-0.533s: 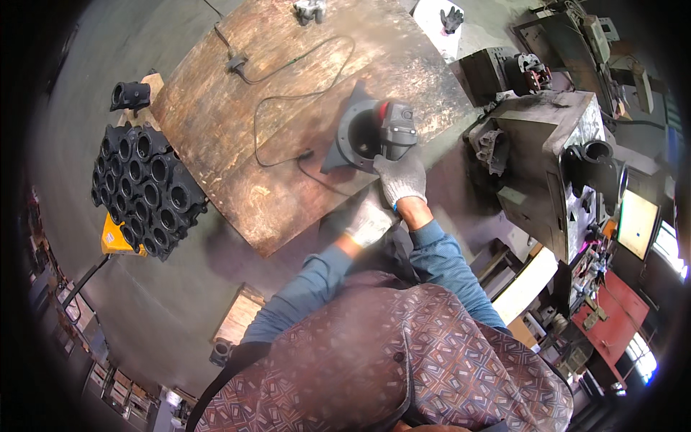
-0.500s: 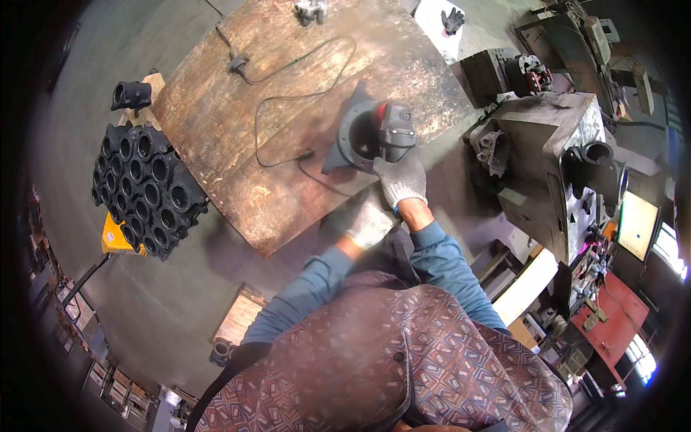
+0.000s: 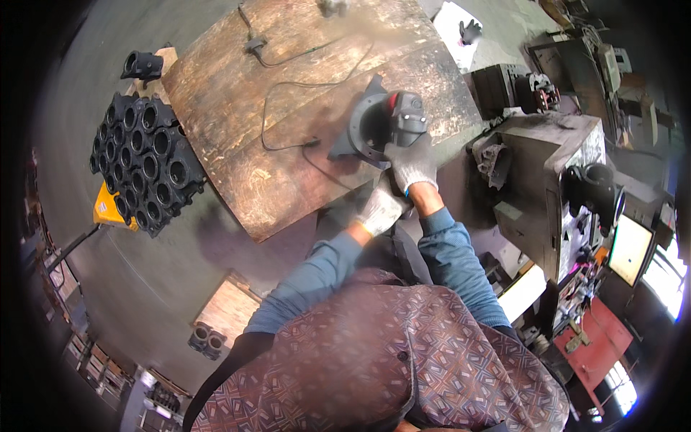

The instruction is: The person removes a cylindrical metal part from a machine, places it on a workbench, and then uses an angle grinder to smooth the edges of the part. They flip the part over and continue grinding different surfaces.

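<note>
A dark round flanged casting [image 3: 363, 129] stands tilted on the worn wooden table [image 3: 237, 144]. Against it sits a black hand power tool [image 3: 404, 115] with a red spot. My right hand [image 3: 412, 162], in a grey-white glove, grips the tool's lower end. My left hand [image 3: 380, 209], also gloved, is just below it at the table's near edge, close to my right wrist. Its fingers curl under, so what they hold is hidden. A thin black cable [image 3: 288, 108] loops across the table toward the casting.
A stack of black tubular castings [image 3: 144, 165] stands left of the table, beside a yellow pallet-truck part [image 3: 111, 209]. A grey machine [image 3: 554, 165] with dark parts stands on the right. A small wooden pallet [image 3: 223, 309] with two castings lies on the floor.
Both hands, the tool and the casting sit slightly higher in view. Nothing was taken hold of or let go.
</note>
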`<state>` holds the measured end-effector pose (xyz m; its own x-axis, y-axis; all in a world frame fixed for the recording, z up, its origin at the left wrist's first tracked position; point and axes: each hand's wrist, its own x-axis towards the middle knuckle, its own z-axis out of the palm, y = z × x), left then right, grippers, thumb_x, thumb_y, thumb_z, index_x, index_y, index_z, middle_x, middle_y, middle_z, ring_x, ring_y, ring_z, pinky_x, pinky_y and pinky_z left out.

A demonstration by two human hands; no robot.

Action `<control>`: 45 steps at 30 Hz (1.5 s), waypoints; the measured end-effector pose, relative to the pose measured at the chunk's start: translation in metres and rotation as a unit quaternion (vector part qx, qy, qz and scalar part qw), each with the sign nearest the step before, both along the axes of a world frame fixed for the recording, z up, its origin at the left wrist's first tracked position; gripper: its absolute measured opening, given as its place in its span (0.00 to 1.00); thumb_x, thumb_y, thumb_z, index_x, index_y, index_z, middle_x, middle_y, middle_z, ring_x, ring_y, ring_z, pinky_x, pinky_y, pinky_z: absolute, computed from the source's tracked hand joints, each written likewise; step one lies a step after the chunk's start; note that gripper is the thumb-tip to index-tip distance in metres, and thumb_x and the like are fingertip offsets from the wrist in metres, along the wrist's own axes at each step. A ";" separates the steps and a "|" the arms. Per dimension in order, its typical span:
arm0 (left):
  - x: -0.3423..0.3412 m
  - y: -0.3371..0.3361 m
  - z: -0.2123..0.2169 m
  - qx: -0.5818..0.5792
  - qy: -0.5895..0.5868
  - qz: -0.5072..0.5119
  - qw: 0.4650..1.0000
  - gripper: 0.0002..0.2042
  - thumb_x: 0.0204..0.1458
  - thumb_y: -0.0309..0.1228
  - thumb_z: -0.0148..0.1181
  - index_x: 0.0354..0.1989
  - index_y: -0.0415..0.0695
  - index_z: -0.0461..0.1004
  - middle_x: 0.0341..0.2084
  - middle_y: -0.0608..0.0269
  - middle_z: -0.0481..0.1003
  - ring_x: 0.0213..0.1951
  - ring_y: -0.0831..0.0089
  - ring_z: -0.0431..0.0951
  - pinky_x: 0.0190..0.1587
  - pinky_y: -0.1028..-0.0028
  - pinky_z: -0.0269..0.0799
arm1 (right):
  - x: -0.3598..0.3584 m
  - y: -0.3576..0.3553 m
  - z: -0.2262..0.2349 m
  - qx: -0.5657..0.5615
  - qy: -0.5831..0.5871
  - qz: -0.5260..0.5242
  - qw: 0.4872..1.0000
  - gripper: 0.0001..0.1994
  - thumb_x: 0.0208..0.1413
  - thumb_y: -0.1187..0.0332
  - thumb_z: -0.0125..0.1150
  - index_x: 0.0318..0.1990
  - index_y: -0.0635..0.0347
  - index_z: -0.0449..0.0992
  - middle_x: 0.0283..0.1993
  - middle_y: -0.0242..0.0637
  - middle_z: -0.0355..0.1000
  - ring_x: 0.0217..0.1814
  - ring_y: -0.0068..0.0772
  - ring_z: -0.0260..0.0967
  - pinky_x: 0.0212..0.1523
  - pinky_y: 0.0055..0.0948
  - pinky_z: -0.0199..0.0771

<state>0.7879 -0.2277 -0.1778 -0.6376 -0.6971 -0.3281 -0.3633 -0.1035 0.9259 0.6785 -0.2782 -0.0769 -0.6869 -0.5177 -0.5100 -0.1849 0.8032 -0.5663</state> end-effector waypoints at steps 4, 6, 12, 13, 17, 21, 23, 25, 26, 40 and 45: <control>-0.005 -0.001 0.011 0.058 0.087 0.082 0.991 0.23 0.45 0.33 0.74 0.47 0.40 0.73 0.39 0.56 0.81 0.39 0.66 0.81 0.39 0.66 0.78 | -0.002 -0.005 0.008 0.014 0.004 0.039 0.999 0.36 0.43 0.57 0.70 0.56 0.76 0.68 0.47 0.66 0.77 0.51 0.64 0.78 0.52 0.48 0.76; -0.002 -0.002 0.014 0.068 0.031 0.040 0.996 0.22 0.46 0.31 0.73 0.48 0.40 0.73 0.40 0.56 0.81 0.39 0.67 0.81 0.39 0.66 0.79 | -0.001 -0.009 0.010 -0.005 -0.016 0.012 1.000 0.36 0.43 0.56 0.70 0.55 0.77 0.69 0.48 0.67 0.77 0.53 0.64 0.77 0.53 0.48 0.76; 0.008 0.008 0.015 0.343 0.235 0.251 0.874 0.25 0.49 0.30 0.72 0.54 0.39 0.71 0.43 0.58 0.79 0.44 0.69 0.80 0.44 0.65 0.79 | 0.014 -0.011 0.005 0.069 0.023 0.129 0.989 0.33 0.47 0.56 0.68 0.55 0.74 0.68 0.49 0.68 0.76 0.54 0.67 0.76 0.55 0.49 0.75; 0.010 0.008 0.012 0.332 0.230 0.228 0.886 0.22 0.49 0.30 0.72 0.52 0.39 0.73 0.40 0.58 0.80 0.41 0.69 0.80 0.41 0.66 0.79 | 0.016 -0.011 0.005 0.082 0.012 0.123 0.989 0.31 0.47 0.58 0.67 0.54 0.73 0.69 0.49 0.67 0.76 0.54 0.66 0.76 0.55 0.49 0.75; 0.012 0.018 0.000 0.168 0.150 0.204 0.953 0.15 0.50 0.29 0.71 0.45 0.40 0.76 0.32 0.61 0.80 0.35 0.71 0.81 0.32 0.66 0.78 | 0.025 -0.008 0.002 0.059 0.009 0.108 0.992 0.37 0.46 0.53 0.70 0.55 0.75 0.65 0.48 0.71 0.75 0.55 0.68 0.75 0.55 0.51 0.74; 0.024 0.026 -0.010 0.358 0.191 0.227 0.885 0.17 0.54 0.26 0.67 0.51 0.40 0.72 0.38 0.60 0.79 0.37 0.73 0.80 0.32 0.70 0.78 | 0.035 -0.003 -0.007 0.054 0.020 0.143 0.988 0.34 0.46 0.55 0.71 0.53 0.74 0.66 0.44 0.68 0.76 0.52 0.69 0.76 0.55 0.52 0.75; 0.033 0.030 -0.012 0.293 0.160 0.174 0.926 0.18 0.56 0.25 0.65 0.55 0.40 0.70 0.41 0.60 0.78 0.41 0.72 0.79 0.36 0.70 0.78 | 0.040 0.003 -0.012 -0.006 0.025 0.113 0.993 0.34 0.47 0.55 0.71 0.53 0.73 0.66 0.45 0.68 0.76 0.52 0.69 0.75 0.54 0.53 0.75; 0.042 0.036 -0.010 0.265 0.142 0.144 0.943 0.21 0.58 0.24 0.62 0.59 0.41 0.67 0.46 0.59 0.77 0.48 0.70 0.78 0.42 0.67 0.79 | 0.046 0.009 -0.016 0.004 0.024 0.144 0.989 0.33 0.49 0.54 0.70 0.54 0.73 0.65 0.46 0.69 0.76 0.52 0.70 0.75 0.53 0.53 0.75; 0.046 0.044 -0.006 0.393 0.271 0.251 0.842 0.22 0.59 0.26 0.61 0.61 0.42 0.65 0.49 0.59 0.75 0.50 0.69 0.77 0.46 0.65 0.78 | 0.050 0.013 -0.017 0.031 0.009 0.151 0.988 0.33 0.49 0.54 0.69 0.54 0.72 0.65 0.46 0.70 0.76 0.53 0.70 0.75 0.53 0.53 0.75; 0.060 0.022 0.061 -0.059 -0.239 -0.119 0.962 0.30 0.63 0.42 0.51 0.71 0.44 0.58 0.67 0.50 0.64 0.68 0.55 0.64 0.69 0.61 0.60 | 0.054 0.028 -0.020 0.069 -0.021 0.128 0.989 0.36 0.45 0.57 0.69 0.60 0.70 0.65 0.49 0.61 0.77 0.51 0.58 0.77 0.55 0.46 0.74; 0.062 0.057 0.031 -0.026 -0.075 0.005 0.997 0.19 0.69 0.32 0.44 0.65 0.39 0.64 0.58 0.54 0.71 0.61 0.66 0.70 0.64 0.67 0.66 | 0.061 0.036 -0.009 0.054 -0.006 0.160 0.986 0.33 0.49 0.54 0.66 0.57 0.71 0.67 0.47 0.65 0.77 0.52 0.65 0.76 0.52 0.51 0.74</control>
